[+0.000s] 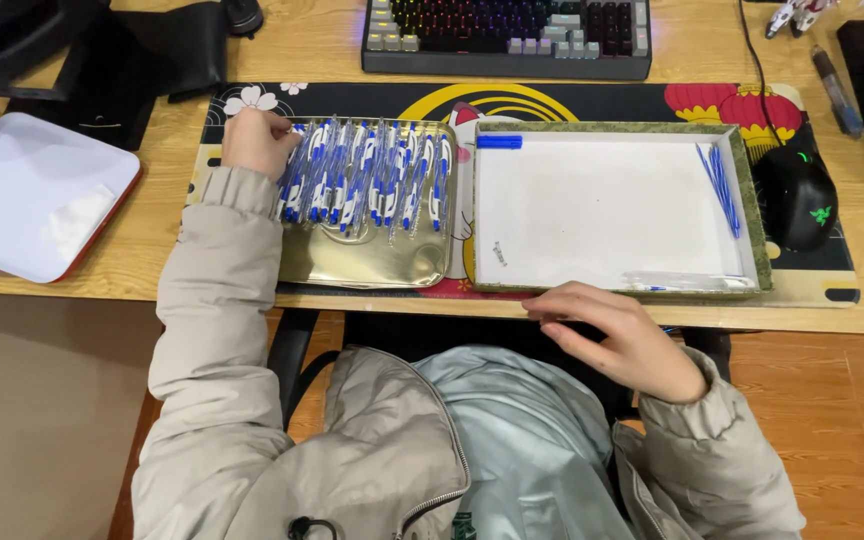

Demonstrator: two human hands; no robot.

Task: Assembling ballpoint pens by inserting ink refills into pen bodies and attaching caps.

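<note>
1. Leftmost, a white tray with a red rim (12,240) lies at the desk's nine o'clock edge, with only a pale scrap of tissue on it.
2. Next, the left hand (257,140) rests at the ten o'clock corner of the gold tin tray (362,265), fingers curled onto the first of the wrapped blue-and-white pens (367,180); whether it truly pinches one cannot be told.
3. Those pens stand in a packed row across the tin's upper half, so most of the pile looks untouched.
4. Rightward, the shallow white box (602,200) with a green patterned rim holds little: a blue pen cap (499,141) at its eleven o'clock corner, a few thin blue refills (720,185) at its two o'clock side, and some clear wrappers (687,283) along its five o'clock edge.
5. Judging by this, only a few pens appear taken apart, and nearly all remain.
6. Lastly, the right hand (622,340) lies loose and empty at the box's six o'clock edge, gripping nothing.
</note>
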